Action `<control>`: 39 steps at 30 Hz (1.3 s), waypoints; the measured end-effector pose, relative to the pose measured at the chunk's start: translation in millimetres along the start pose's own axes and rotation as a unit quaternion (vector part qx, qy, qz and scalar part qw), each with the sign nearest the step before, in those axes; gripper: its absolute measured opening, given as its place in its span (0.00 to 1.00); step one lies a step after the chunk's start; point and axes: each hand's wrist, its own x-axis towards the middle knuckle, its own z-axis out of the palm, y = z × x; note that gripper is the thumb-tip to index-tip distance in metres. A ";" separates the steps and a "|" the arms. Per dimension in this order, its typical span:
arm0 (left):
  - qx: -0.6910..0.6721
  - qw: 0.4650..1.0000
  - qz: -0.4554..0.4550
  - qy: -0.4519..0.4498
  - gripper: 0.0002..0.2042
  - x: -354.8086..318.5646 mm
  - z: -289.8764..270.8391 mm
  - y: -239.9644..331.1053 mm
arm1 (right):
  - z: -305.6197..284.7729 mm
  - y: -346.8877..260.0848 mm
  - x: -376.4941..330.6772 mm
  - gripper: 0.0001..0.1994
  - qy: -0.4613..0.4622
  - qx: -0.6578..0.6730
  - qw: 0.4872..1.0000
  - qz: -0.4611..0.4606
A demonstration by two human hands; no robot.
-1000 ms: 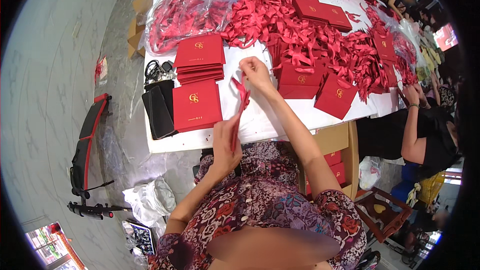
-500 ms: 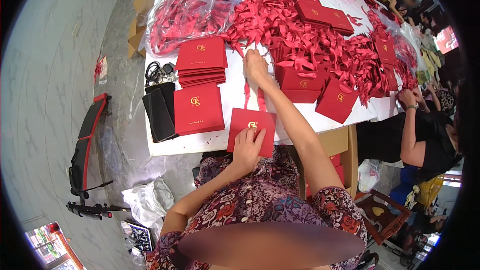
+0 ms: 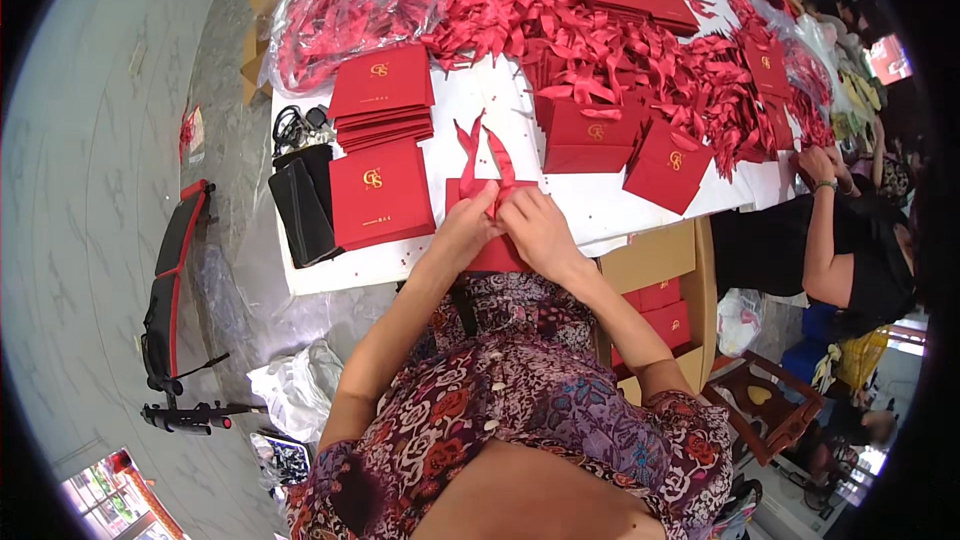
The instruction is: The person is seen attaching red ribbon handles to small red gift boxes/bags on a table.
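Note:
At the table's near edge lies a small red paper bag (image 3: 496, 260), partly covered by my hands. A red ribbon (image 3: 468, 155) runs from its upper part, its two loose tails pointing away from me across the white cover. My left hand (image 3: 464, 228) pinches at the ribbon's base from the left. Close against it, my right hand (image 3: 538, 228) is closed at the same spot, fingers bent over the ribbon. The fingertips meet at the middle of the bag, so the exact grip is partly hidden.
Stacked red bags (image 3: 380, 190) and a black pouch (image 3: 292, 215) lie left. Red ribbons (image 3: 530, 20) are heaped farther back beside a clear plastic sack (image 3: 350, 10). More bags (image 3: 590, 140) stand right. An open carton (image 3: 650, 258) sits below the edge; a co-worker's arm (image 3: 820, 230) is far right.
My right hand has come back from the far ribbons to the bag, bringing the ribbon tails nearer. My left hand has shifted from the bag's face up to the ribbon. The view has shifted slightly.

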 end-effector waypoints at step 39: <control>0.675 0.632 0.342 0.166 0.18 14.0 10.9 1.7 | 21.1 34.8 -12.9 0.06 0.127 0.109 0.955 0.244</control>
